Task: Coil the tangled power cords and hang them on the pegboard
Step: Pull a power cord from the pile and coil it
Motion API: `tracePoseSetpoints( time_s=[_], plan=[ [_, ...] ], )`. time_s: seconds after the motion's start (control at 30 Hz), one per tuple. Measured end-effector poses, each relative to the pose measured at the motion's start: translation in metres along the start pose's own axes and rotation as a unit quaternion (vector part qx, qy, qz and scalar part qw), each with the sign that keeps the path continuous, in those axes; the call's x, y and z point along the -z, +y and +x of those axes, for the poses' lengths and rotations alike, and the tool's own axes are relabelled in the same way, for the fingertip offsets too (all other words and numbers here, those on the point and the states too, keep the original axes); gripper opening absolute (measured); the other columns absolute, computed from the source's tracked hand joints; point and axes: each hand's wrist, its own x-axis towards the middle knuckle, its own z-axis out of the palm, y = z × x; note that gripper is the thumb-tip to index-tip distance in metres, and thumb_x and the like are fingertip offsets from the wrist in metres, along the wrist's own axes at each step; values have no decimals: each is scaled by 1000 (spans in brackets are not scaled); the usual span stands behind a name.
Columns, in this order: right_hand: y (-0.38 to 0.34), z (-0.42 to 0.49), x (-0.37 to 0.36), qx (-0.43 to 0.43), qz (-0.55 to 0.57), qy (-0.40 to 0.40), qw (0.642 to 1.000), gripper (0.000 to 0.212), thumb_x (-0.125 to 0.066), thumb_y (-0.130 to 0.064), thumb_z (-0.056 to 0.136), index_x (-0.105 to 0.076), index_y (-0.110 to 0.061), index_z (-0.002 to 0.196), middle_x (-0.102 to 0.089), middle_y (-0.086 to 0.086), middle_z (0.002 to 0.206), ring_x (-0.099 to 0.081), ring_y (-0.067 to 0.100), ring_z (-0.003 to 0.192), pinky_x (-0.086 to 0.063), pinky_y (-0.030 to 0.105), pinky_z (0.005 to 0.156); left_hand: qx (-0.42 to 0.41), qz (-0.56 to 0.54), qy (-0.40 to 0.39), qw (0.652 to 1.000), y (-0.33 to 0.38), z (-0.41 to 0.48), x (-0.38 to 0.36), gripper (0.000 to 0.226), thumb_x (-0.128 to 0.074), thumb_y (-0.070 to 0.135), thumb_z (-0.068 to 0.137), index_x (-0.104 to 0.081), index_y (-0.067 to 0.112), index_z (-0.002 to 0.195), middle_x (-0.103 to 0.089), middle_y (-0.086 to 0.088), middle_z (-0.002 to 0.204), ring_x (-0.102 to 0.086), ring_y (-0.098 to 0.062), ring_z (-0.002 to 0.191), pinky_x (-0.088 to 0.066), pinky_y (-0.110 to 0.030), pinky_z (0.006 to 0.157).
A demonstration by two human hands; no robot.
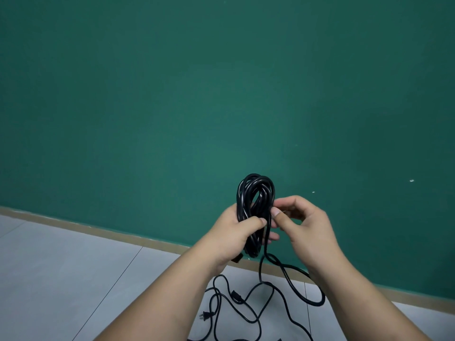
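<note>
Left hand [235, 232] clamps the black coil [256, 190], held up vs the green wall [172, 94]. Right hand [304, 226] pinches the free strand [261, 269] beside it. I judge approx half coiled: rest of cord [316, 303], w/ plug [205, 316], lies tangled on floor [73, 279]. Pegboard not in view; hanging not begun.

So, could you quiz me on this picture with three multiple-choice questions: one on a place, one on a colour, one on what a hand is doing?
1. Where does the loose black power cord lie? A) on the pale grey tiled floor B) on a table C) on a hook
2. What colour is the plain wall? A) white B) dark green C) red
3. What is the left hand doing? A) lying flat B) gripping the coiled black cord bundle C) pointing
Answers: 1A, it sprawls over the tiles; 2B, green fills the background; 3B, its fingers curl round the coil.
</note>
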Motion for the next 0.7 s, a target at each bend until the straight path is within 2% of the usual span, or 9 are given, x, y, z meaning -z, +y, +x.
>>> tracePoseSetpoints(
  time_s=[0.1, 0.17, 0.23, 0.33, 0.4, 0.5, 0.53, 0.6, 0.7],
  plan=[
    [2, 0, -3, -53, 52, -45, 996, 16, -67, -19, 104, -73, -28, 115, -76, 3, 105, -74, 17, 97, -61, 36, 90, 1, -16, 43, 999, 5, 0, 0, 17, -58, 4, 102, -69, 4, 114, -77, -12, 98, -74, -28, 85, -60, -35, 73],
    [1, -5, -9, -106, 65, -118, 985, 23, -53, -32, 109, -66, -23, 127, -77, 3, 109, -76, 15, 95, -62, 32, 87, 3, -47, 84, 995, 7, 2, 1, 14, -60, 7, 101, -71, 2, 109, -76, -12, 92, -71, -27, 84, -57, -35, 68],
    [5, -9, -11, -108, 12, -191, 975, 32, -48, -43, 109, -65, -22, 127, -79, 3, 104, -77, 18, 96, -58, 33, 94, 4, -87, 124, 988, 8, 4, 3, 15, -61, 10, 101, -73, 3, 106, -75, -14, 90, -69, -29, 83, -55, -38, 71],
    [9, -9, -8, -84, -44, -245, 965, 25, -58, -40, 107, -69, -18, 109, -71, 2, 80, -75, 19, 83, -54, 42, 94, -20, -159, 167, 973, 15, 5, 5, 12, -58, 6, 101, -70, 4, 103, -72, -15, 91, -69, -30, 80, -56, -44, 81],
    [14, -5, -2, -80, -80, -259, 959, 18, -67, -36, 104, -71, -19, 98, -60, 0, 73, -69, 18, 72, -50, 42, 82, -53, -202, 204, 956, 21, 6, 9, 10, -58, 1, 101, -68, 4, 101, -73, -12, 93, -68, -24, 75, -59, -45, 81],
    [17, 0, 4, -90, -117, -237, 960, 19, -71, -36, 101, -72, -21, 89, -73, -3, 72, -65, 29, 71, -49, 42, 79, -82, -240, 248, 935, 27, 8, 19, 9, -58, 0, 100, -66, 3, 101, -72, -11, 94, -65, -23, 74, -58, -44, 78],
    [18, 2, 5, -82, -147, -226, 960, 19, -71, -37, 100, -73, -22, 88, -77, -4, 76, -68, 31, 77, -53, 43, 83, -87, -249, 252, 931, 27, 7, 21, 8, -58, 0, 100, -66, 3, 101, -71, -11, 95, -64, -24, 75, -58, -44, 78],
    [20, 4, 6, -33, -269, -207, 940, 17, -71, -43, 99, -75, -28, 90, -75, -12, 87, -68, 20, 87, -56, 40, 89, -90, -261, 251, 928, 29, 6, 24, 8, -58, 0, 100, -65, 3, 102, -70, -12, 94, -64, -24, 75, -58, -44, 80],
    [15, -2, 2, 22, -367, -204, 907, 19, -68, -49, 99, -76, -37, 111, -69, -20, 109, -64, 7, 105, -53, 35, 96, -89, -278, 239, 926, 28, 5, 22, 6, -59, 0, 100, -64, 0, 103, -69, -12, 93, -65, -24, 76, -60, -47, 87]
  ],
)
